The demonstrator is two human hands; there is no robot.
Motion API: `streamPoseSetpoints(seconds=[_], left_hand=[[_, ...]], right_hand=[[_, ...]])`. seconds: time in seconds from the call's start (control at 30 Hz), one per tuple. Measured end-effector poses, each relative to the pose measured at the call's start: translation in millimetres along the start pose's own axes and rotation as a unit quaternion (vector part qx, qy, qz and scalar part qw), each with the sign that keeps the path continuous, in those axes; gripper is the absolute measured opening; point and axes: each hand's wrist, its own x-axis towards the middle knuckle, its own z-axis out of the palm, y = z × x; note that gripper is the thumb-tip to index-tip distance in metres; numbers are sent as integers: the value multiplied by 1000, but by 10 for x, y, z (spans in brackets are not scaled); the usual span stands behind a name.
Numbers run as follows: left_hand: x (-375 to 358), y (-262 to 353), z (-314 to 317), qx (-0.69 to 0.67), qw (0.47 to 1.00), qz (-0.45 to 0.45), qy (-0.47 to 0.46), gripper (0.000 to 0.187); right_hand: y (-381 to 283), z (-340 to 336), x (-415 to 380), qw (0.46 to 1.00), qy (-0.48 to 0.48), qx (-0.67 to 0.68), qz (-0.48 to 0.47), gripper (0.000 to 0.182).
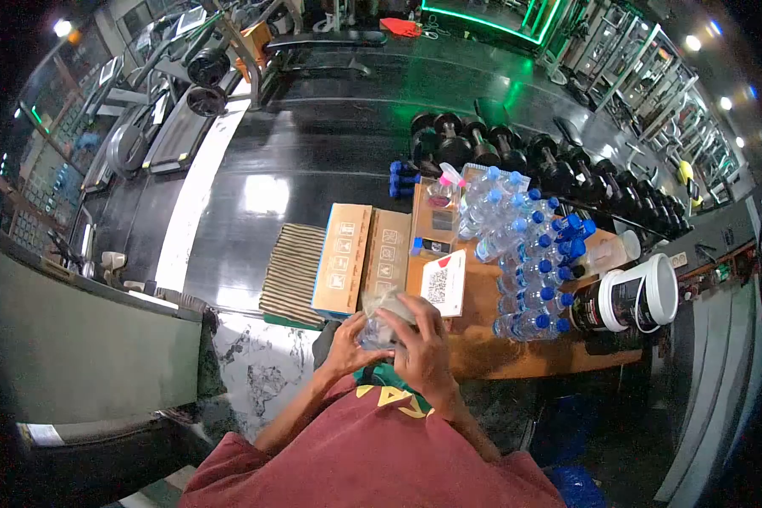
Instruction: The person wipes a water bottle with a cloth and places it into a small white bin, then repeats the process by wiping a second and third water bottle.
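Close in front of my chest, my left hand (345, 347) is closed round a clear, see-through container (372, 334), whose exact kind I cannot make out. My right hand (423, 349) curls over the same container from the right, its fingers bent round a pale, crumpled cloth or tissue (391, 306) at the top. The fingers partly cover both things. Just beyond my hands stands an open cardboard box (344, 262) with printed symbols. A white card with a QR code (443, 286) is right of it.
Several blue-capped water bottles (529, 271) crowd the wooden table (516, 357). White buckets (631, 296) stand at its right end. A spray bottle (442, 193) is at the back. Striped fabric (292, 271) lies left of the box. Dumbbells (504, 144) line the rack behind.
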Motion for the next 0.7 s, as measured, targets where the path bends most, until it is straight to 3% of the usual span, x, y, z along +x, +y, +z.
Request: streamPoseSetpoints(seconds=[0.07,0.17,0.23,0.3,0.37,0.43,0.5,0.57,0.63,0.67,0.7], left_hand=[[39,74,-9,28,999,-13,-15,69],[80,232,-56,51,998,-20,-29,66],[93,229,-31,44,999,-9,-30,64],[85,262,-24,71,996,-35,-31,66],[126,331,-18,64,995,-61,-50,66],[168,376,16,56,997,-46,-7,54],[191,384,17,13,998,-59,-31,53],[220,456,-8,-30,996,-74,-47,52],[244,634,-100,-48,984,-142,-95,53],[255,645,-126,-76,967,-199,-138,56],[259,630,-138,-76,967,-200,-138,56]], right_hand=[[28,-11,18,1000,17,-20,-2,51],[194,-11,21,993,39,78,79,46],[334,21,12,938,64,277,200,39],[342,15,0,942,115,239,207,36],[250,4,-18,967,232,37,103,38],[258,171,-135,982,186,0,32,37],[235,207,-88,990,89,-103,-42,39],[350,268,-145,989,124,-59,-53,38],[455,339,-188,985,157,-9,-68,38],[482,359,-209,977,194,54,-76,36],[520,397,-236,963,230,115,-83,35]])
